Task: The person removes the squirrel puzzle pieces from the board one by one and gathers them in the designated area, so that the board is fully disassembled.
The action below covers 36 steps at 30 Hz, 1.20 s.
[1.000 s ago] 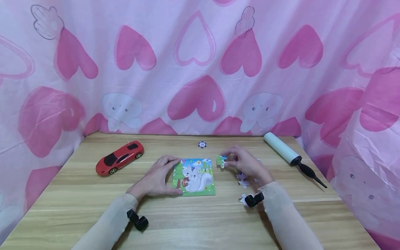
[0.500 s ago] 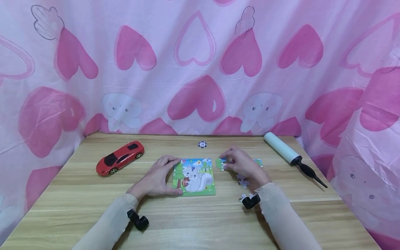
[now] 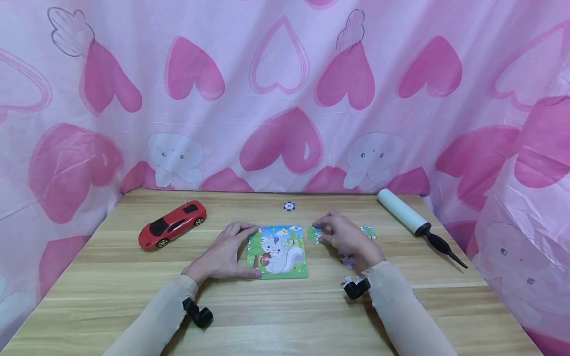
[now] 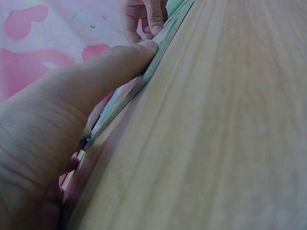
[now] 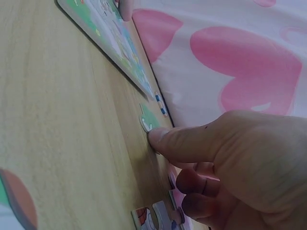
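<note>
In the head view, my left hand [image 3: 222, 254] holds the left side of a square jigsaw puzzle [image 3: 285, 257] with a squirrel picture, thumb at the near edge and fingers at the far corner. Its thumb [image 4: 129, 60] lies on the puzzle's edge in the left wrist view. Just right of the puzzle, my right hand [image 3: 349, 241] pinches a green puzzle piece [image 3: 312, 235] down at the table. The right wrist view shows the thumb on that piece [image 5: 147, 119]; the fingertip behind it is hidden. Some loose pieces [image 3: 346, 259] lie under and beside the right hand, partly covered.
A red toy car [image 3: 172, 225] stands at the left. A poker chip [image 3: 289, 206] lies behind the puzzle. At the right lies a pale hand pump [image 3: 403, 212] with a black nozzle end. A pink heart-print curtain [image 3: 280, 143] hangs along the table's back edge.
The right hand has lowered the green piece, which was tilted up, to the table and shifted slightly left. More of a loose piece beyond that hand shows. The left hand stays put.
</note>
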Tool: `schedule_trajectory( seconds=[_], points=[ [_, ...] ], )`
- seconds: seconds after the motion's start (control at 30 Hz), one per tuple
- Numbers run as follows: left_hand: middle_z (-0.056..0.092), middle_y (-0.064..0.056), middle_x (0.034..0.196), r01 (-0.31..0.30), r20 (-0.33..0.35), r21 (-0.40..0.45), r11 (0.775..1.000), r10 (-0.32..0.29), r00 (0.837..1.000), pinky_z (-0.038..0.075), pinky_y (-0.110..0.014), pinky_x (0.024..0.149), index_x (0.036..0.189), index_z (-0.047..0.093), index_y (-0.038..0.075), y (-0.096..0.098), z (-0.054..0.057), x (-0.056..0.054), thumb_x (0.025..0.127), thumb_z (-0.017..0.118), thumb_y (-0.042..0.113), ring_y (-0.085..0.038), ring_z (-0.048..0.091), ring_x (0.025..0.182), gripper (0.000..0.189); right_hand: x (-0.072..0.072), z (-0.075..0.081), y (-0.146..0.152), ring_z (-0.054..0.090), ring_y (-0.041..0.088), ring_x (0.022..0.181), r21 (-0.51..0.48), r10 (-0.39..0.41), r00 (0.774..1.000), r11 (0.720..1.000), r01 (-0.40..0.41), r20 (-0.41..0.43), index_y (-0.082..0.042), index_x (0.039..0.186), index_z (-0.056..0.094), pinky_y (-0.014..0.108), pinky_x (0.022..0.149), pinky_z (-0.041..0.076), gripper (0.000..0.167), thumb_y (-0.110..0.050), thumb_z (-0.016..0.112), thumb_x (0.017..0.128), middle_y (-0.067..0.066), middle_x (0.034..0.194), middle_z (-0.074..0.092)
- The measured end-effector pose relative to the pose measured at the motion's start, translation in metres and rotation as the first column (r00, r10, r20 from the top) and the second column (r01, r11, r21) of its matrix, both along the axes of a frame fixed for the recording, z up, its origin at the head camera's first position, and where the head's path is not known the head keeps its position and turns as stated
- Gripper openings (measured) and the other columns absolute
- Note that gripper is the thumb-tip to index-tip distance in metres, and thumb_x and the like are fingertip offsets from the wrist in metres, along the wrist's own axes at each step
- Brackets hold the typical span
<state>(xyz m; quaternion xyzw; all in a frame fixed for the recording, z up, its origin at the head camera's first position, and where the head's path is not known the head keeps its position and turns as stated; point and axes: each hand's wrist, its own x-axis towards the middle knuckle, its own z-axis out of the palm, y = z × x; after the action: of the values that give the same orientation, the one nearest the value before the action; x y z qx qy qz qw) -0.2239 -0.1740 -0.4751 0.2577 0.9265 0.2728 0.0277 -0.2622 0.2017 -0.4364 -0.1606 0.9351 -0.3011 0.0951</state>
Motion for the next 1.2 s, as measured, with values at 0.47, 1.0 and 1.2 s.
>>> schedule_trajectory(
  seconds=[0.47, 1.0, 1.2],
  points=[
    [0.043, -0.008, 0.166, 0.005, -0.005, 0.006, 1.000, -0.005, 1.000, 0.032, -0.066, 0.132, 0.171, 0.045, 0.013, 0.000, 0.000, 0.000, 0.073, 0.092, 0.076, -0.032, 0.038, 0.155, 0.126, 0.002, 0.006, 0.000, 0.060, 0.025, 0.119, -0.015, 0.009, 1.000, 1.000, -0.009, 0.029, -0.022, 0.148, 0.072, 0.046, 0.105, 0.058, 0.045, -0.013, 0.079, 0.105, 0.002, 0.134, 0.061],
    [0.042, -0.007, 0.166, -0.003, 0.012, 0.004, 1.000, 0.003, 1.000, 0.031, -0.066, 0.132, 0.172, 0.044, 0.015, 0.000, 0.001, 0.001, 0.071, 0.092, 0.077, -0.031, 0.037, 0.155, 0.127, 0.005, 0.035, -0.030, 0.070, 0.019, 0.102, -0.274, 0.052, 0.976, 0.955, -0.110, -0.211, -0.014, 0.159, 0.060, 0.036, 0.086, 0.064, 0.055, -0.015, 0.076, 0.106, 0.010, 0.143, 0.068],
    [0.042, -0.005, 0.166, -0.007, 0.022, 0.012, 1.000, 0.007, 1.000, 0.031, -0.065, 0.132, 0.171, 0.044, 0.016, 0.002, 0.002, 0.001, 0.070, 0.092, 0.077, -0.029, 0.037, 0.154, 0.127, 0.008, 0.043, -0.055, 0.076, 0.020, 0.103, -0.415, 0.075, 0.968, 0.894, -0.171, -0.238, -0.014, 0.161, 0.057, 0.040, 0.090, 0.066, 0.063, -0.011, 0.080, 0.103, 0.007, 0.138, 0.069]
  ],
)
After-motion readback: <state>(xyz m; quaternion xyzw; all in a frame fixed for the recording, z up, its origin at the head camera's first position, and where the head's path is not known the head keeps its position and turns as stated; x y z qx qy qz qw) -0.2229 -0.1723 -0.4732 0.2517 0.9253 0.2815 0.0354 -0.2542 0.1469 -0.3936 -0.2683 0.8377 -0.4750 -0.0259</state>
